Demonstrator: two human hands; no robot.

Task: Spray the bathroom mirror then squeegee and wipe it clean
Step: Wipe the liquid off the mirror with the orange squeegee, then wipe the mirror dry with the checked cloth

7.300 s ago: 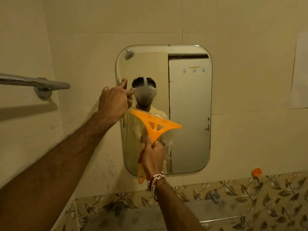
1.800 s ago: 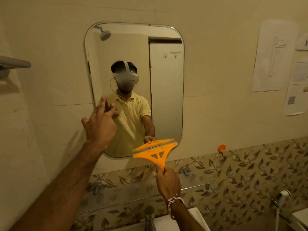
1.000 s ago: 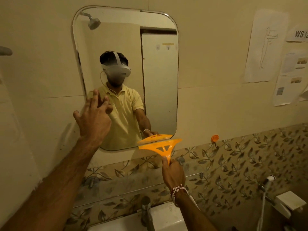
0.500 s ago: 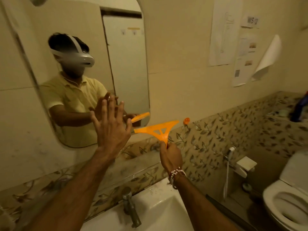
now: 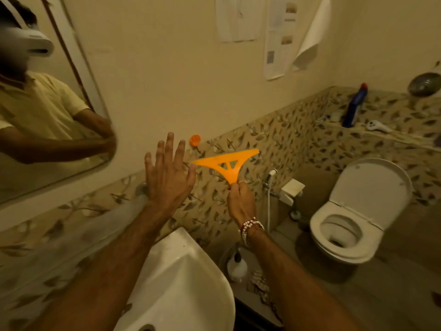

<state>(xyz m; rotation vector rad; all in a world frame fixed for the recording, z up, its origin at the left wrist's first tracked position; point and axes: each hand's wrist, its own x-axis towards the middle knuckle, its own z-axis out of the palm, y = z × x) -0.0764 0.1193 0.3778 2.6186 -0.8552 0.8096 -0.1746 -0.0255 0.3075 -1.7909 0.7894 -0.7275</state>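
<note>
Orange squeegee (image 5: 228,163) gripped by handle in right hand (image 5: 241,203), off the mirror (image 5: 55,130), which sits far left. Left hand (image 5: 168,177) empty, fingers spread wide. Risk: view and squeegee turned toward toilet (image 5: 353,218), so leftover streaks on glass may get missed.

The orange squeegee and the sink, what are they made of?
The orange squeegee looks like plastic: one bright moulded piece with cut-out holes, a slightly shiny surface. The sink looks like glazed ceramic: white, smooth and glossy, with a thick rounded rim, though I cannot be sure.
</note>
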